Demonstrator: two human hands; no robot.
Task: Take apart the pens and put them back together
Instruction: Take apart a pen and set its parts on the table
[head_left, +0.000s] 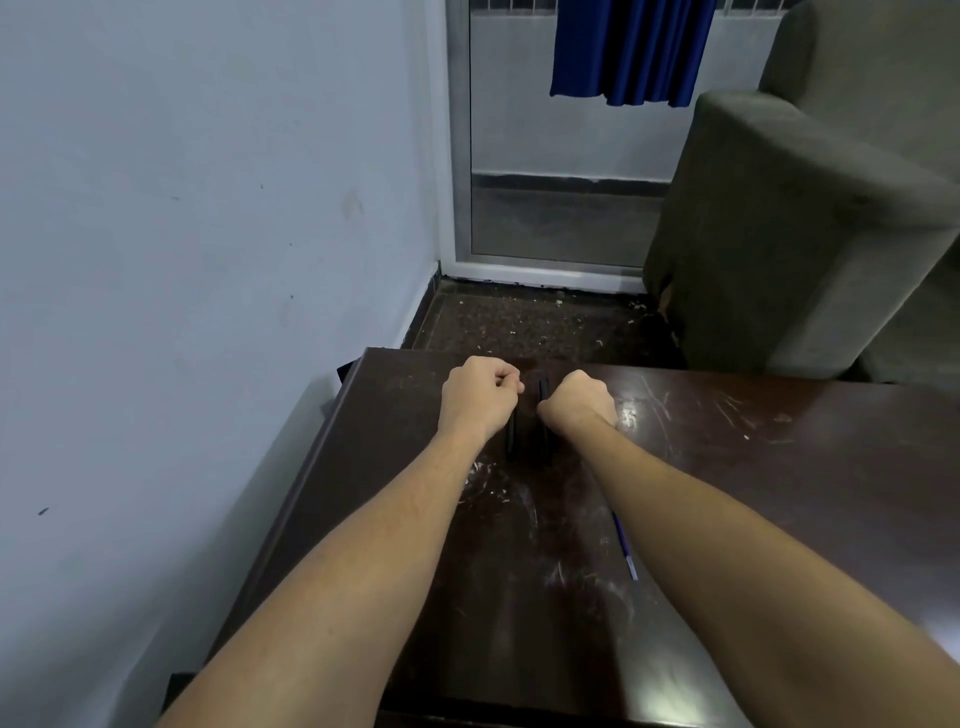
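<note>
Curled into fists, your left hand (480, 397) and right hand (579, 402) each grip a dark pen piece (543, 415) above the scratched table (779, 467); a blue refill (623, 545) lies beside your right forearm.

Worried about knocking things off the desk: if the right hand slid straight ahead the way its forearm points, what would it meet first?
Probably nothing: beyond the right hand lies only bare desk up to its far edge, though depth is unclear.
</note>
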